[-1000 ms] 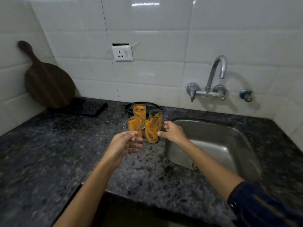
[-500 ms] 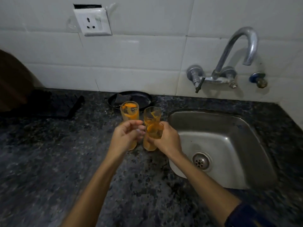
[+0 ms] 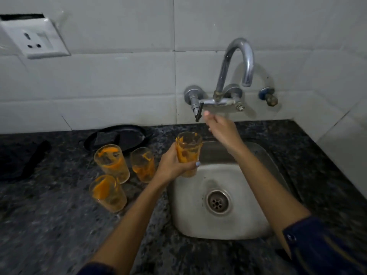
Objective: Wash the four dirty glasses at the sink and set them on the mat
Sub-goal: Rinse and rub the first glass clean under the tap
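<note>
My left hand (image 3: 172,167) grips one orange-smeared glass (image 3: 188,149) upright over the left rim of the steel sink (image 3: 238,221). Three more dirty glasses stand on the dark counter left of the sink: one at the back left (image 3: 111,162), one beside it (image 3: 143,164), one nearest me (image 3: 108,192). My right hand (image 3: 220,129) is stretched out with fingers apart, its fingertips just right of the tap's black lever (image 3: 199,114). The curved tap spout (image 3: 240,62) stands over the sink; no water runs. The black mat (image 3: 23,161) lies at the far left.
A black round pan (image 3: 129,138) holding a dark sponge sits behind the glasses by the wall. A white wall socket (image 3: 33,40) is at the upper left. A second valve (image 3: 268,96) sticks out right of the tap. White tiled walls close the back and right.
My left hand has lifted one glass away from the group and carried it right, over the sink's edge. My right hand let go and rose to the tap lever. The view has moved closer.
</note>
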